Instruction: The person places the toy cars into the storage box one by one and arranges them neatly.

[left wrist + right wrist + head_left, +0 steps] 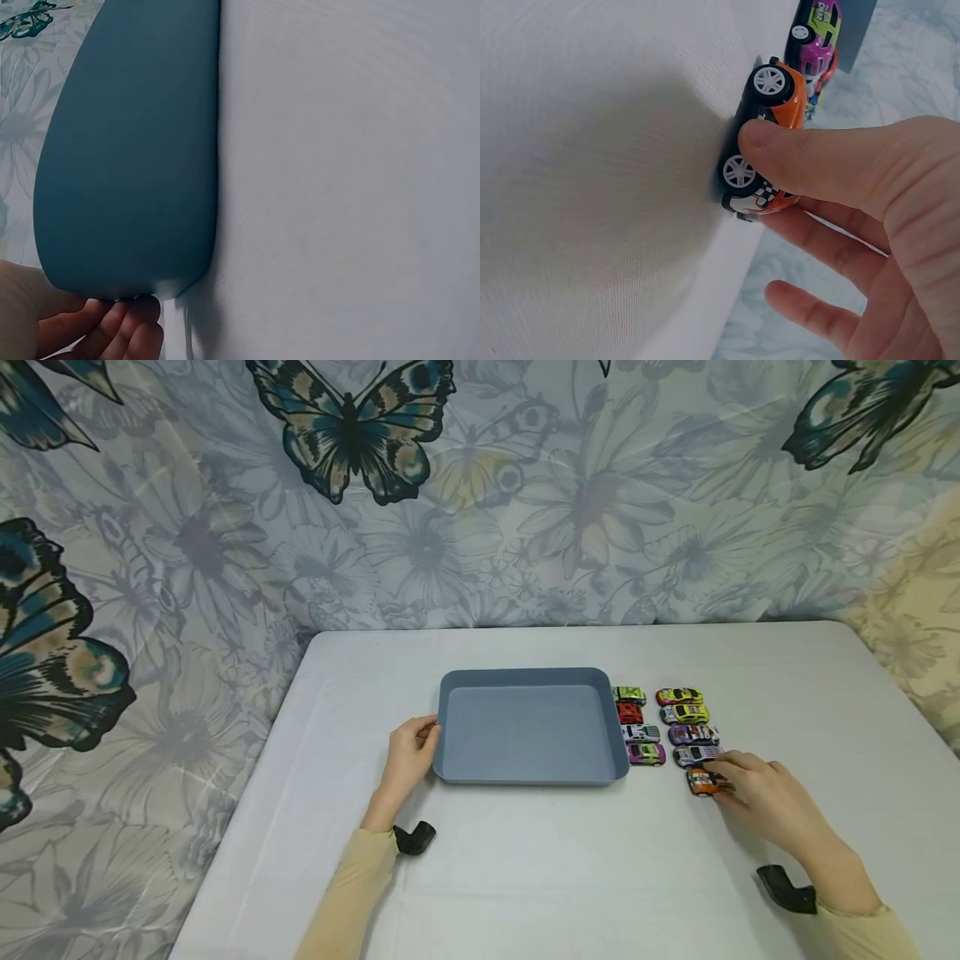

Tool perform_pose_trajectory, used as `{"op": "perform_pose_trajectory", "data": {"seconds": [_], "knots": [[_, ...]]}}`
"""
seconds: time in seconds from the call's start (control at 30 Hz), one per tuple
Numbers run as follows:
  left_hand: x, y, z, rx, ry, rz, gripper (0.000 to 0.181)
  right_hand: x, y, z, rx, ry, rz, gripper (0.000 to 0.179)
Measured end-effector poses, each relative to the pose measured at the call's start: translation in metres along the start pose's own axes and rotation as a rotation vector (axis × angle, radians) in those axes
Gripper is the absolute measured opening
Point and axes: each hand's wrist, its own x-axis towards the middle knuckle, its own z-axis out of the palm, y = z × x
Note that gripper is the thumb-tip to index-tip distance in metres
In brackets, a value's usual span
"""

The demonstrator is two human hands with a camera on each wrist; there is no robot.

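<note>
A shallow blue-grey tray [532,727] lies on the white table. My left hand [411,756] holds its left end, with the thumb up by the rim and the other fingers [142,315] curled against the end wall. An orange toy car [776,112] with white-spoked wheels and a checkered patch is pinched by my right hand [776,802], the thumb [780,146] pressing its side between the wheels. It sits at the near end of a column of toy cars, just in front of a silver toy car [696,756]. The right hand's far fingers are spread loosely.
Beside the tray's right edge stands another column: a green car [630,695], a red car [630,713], a white car [641,732] and a purple-green car [647,753]. Yellow [684,714] and purple [693,735] cars are in the right column. A butterfly-patterned cloth [480,552] hangs behind the table.
</note>
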Motion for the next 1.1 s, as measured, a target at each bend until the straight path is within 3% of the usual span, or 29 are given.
{"op": "perform_pose_trajectory", "data": {"seconds": [0.2,0.4,0.8,1.1], "knots": [[0.0,0.0,0.001,-0.001,0.013,0.018,0.022,0.003,-0.003,-0.005,-0.003,0.005,-0.013,0.04],[-0.001,0.002,0.001,-0.008,0.017,0.026,0.022,0.016,-0.008,-0.016,-0.003,0.068,-0.06,0.044],[-0.001,-0.001,-0.002,0.001,0.032,0.027,0.022,0.071,-0.03,-0.028,-0.02,0.146,-0.151,0.044],[-0.002,0.0,0.001,0.002,0.033,0.041,0.021,0.11,-0.046,-0.015,-0.005,0.112,-0.216,0.037]]}}
